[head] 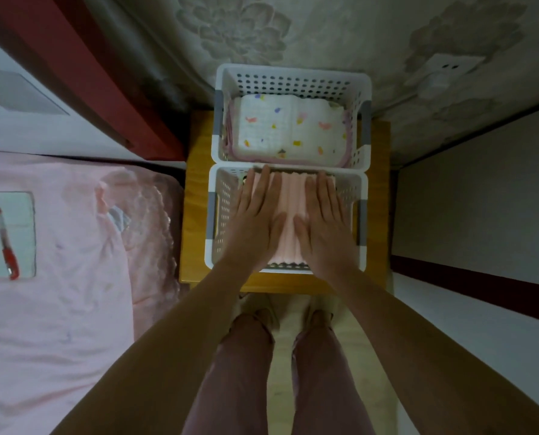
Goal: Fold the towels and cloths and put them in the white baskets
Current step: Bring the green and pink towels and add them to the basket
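Two flat hands, left hand (255,215) and right hand (326,221), press a folded pale-pink ribbed towel (290,211) into the near white perforated plastic basket (218,215), fingers (263,183) spread open, gripping nothing. Under the fingers it looks soft, light and springy, best lifted by its folded edges beside the fingertips.

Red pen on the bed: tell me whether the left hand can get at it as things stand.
Probably yes. The red pen lies uncovered on the bed, and the left hand rests flat and empty on the pink towel.
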`<state>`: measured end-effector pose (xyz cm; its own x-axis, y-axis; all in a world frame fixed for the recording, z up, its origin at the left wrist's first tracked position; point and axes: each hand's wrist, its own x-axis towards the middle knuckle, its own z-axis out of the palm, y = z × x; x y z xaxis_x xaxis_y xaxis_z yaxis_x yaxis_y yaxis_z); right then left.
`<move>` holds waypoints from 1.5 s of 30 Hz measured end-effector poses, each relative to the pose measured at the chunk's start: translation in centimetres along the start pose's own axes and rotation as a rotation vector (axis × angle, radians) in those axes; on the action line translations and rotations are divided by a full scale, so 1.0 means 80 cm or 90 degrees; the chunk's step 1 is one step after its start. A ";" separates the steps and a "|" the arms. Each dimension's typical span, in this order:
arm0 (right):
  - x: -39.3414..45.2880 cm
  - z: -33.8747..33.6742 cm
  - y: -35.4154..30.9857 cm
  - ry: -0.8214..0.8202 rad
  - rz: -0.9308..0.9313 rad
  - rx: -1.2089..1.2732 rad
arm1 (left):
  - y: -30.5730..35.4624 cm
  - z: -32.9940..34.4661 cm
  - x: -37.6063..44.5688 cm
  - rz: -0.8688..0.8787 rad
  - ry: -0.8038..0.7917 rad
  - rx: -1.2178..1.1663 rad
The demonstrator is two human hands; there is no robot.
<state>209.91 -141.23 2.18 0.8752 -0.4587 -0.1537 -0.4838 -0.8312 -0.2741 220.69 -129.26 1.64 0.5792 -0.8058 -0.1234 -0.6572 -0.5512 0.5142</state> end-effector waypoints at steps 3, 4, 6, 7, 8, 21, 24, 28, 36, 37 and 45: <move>0.002 0.012 0.003 -0.003 0.002 -0.009 | -0.006 0.014 0.002 0.002 -0.005 -0.017; 0.002 0.016 0.003 -0.002 0.007 -0.012 | -0.009 0.018 0.003 0.002 -0.011 -0.014; 0.006 0.024 0.006 0.000 0.014 -0.021 | -0.017 0.027 0.008 0.002 -0.028 0.007; 0.007 0.028 0.009 0.001 0.013 -0.021 | -0.019 0.031 0.012 0.003 -0.037 0.018; 0.010 0.032 0.011 -0.002 0.011 -0.014 | -0.021 0.034 0.015 0.003 -0.045 0.028; -0.003 -0.007 0.002 -0.009 0.011 0.064 | -0.001 -0.009 -0.001 -0.027 -0.054 0.043; -0.018 -0.025 -0.003 0.011 0.004 0.123 | 0.005 -0.030 -0.015 -0.028 -0.040 0.050; -0.033 -0.052 -0.003 -0.033 -0.055 0.072 | 0.013 -0.057 -0.031 -0.055 -0.093 0.087; -0.002 -0.133 -0.007 -0.171 -0.185 -0.011 | 0.076 -0.146 -0.059 -0.212 -0.162 0.218; 0.005 -0.146 -0.012 -0.199 -0.215 -0.047 | 0.087 -0.157 -0.069 -0.236 -0.153 0.217; 0.005 -0.236 -0.142 -0.259 -0.459 -0.172 | 0.145 -0.244 -0.188 -0.502 -0.059 0.151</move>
<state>215.81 -137.90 23.13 0.8739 0.3132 -0.3717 0.2504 -0.9455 -0.2081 213.80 -119.28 26.02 0.8774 -0.1720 -0.4478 -0.1646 -0.9848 0.0558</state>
